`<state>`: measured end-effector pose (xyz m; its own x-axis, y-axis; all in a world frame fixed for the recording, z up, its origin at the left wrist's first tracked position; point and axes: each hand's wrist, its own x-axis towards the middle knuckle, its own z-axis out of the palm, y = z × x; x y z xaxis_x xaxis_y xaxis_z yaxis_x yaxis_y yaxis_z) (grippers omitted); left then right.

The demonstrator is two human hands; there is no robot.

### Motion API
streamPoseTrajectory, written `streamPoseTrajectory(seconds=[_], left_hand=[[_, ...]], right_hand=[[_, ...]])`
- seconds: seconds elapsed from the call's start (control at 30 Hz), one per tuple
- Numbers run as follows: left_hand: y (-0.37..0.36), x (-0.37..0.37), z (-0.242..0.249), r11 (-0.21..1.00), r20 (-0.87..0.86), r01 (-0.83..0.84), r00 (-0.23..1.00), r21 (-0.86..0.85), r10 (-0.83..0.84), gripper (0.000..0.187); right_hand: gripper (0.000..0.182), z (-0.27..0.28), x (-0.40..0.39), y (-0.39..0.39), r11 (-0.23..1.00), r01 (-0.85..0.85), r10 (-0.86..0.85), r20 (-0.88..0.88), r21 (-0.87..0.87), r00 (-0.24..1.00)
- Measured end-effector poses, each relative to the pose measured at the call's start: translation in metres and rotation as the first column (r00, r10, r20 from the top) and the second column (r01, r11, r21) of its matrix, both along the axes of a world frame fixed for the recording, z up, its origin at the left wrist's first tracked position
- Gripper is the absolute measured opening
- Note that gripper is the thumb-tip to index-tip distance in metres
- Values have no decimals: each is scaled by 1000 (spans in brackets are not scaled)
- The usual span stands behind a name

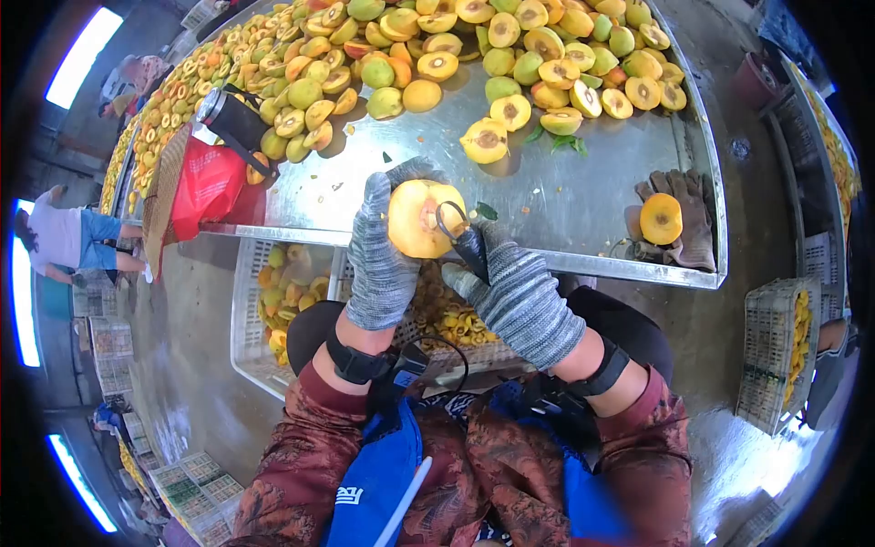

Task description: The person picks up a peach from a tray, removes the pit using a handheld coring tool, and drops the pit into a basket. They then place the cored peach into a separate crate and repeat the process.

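Observation:
My left hand (pixel 381 246), in a grey knitted glove, is closed around a halved yellow peach (pixel 415 219), its cut face turned toward my right hand. In my right hand (pixel 524 296), gloved the same way, is a pitting tool with a dark handle (pixel 471 251) and a curved metal loop. The loop touches the middle of the cut face, by the stone hollow. Both hands are over the near edge of the metal table (pixel 565 219). Beyond them lie many halved peaches (pixel 437 66), several with stones showing.
On the table's right are brown gloves (pixel 697 223) with a peach half (pixel 661 219) on them. A black flask (pixel 232 118) and red bag (pixel 208 178) are at left. Crates (pixel 246 319) of peaches stand below. Another person (pixel 77 237) stands far left.

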<state>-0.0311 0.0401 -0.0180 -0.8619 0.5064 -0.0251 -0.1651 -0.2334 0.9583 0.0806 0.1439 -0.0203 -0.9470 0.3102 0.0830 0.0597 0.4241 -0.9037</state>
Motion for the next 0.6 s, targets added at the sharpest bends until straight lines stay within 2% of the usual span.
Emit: streamPoseTrajectory(seconds=[0.03, 0.07, 0.13, 0.23, 0.27, 0.3, 0.37, 0.4, 0.43, 0.47, 0.53, 0.57, 0.6], left_hand=[[0, 4, 6, 997, 78, -3, 997, 79, -3, 52], [-1, 8, 8, 997, 79, -3, 997, 74, -3, 52], [-4, 14, 10, 1000, -134, 7, 991, -7, -8, 45], [-3, 20, 16, 998, -147, -43, 988, -40, 37, 39], [-2, 21, 16, 998, -145, -41, 989, -45, 34, 39], [-3, 21, 15, 998, -200, -42, 979, -48, 31, 38], [-6, 22, 14, 997, -253, -41, 967, -61, 24, 37], [-9, 23, 12, 982, -575, -86, 818, -171, -28, 30], [-12, 23, 10, 953, -815, -164, 567, -255, -121, 46], [-14, 22, 9, 951, -812, -161, 569, -265, -130, 46], [-18, 19, 7, 942, -884, -176, 430, -284, -186, 63], [-21, 17, 3, 939, -879, -172, 434, -296, -198, 63], [-25, 15, -2, 943, -915, -201, 360, -266, -181, 65]], right_hand=[[50, 1, 0, 0, 1000, -18, 20, 71, -23, 997], [48, 0, -1, 0, 998, -9, 7, 31, 69, 999], [48, 5, -1, 0, 998, -26, 24, 51, 57, 998], [47, 4, 0, -3, 999, -44, 41, 93, 28, 995], [46, 3, 2, -4, 995, -51, 44, 87, 83, 995], [45, 1, 3, -5, 989, -57, 47, 80, 137, 996], [44, -6, 3, -8, 994, -62, 58, 52, 94, 997], [44, -9, 3, -9, 996, -68, 67, 22, 58, 997], [44, -8, 5, -10, 997, -65, 64, 23, 49, 998], [43, -4, 7, -10, 996, -87, 85, 51, 31, 995], [41, -5, 9, -13, 994, -105, 105, 82, 1, 991], [41, -7, 10, -14, 992, -124, 120, 95, 35, 988], [41, -9, 11, -16, 987, -142, 134, 107, 69, 985]])
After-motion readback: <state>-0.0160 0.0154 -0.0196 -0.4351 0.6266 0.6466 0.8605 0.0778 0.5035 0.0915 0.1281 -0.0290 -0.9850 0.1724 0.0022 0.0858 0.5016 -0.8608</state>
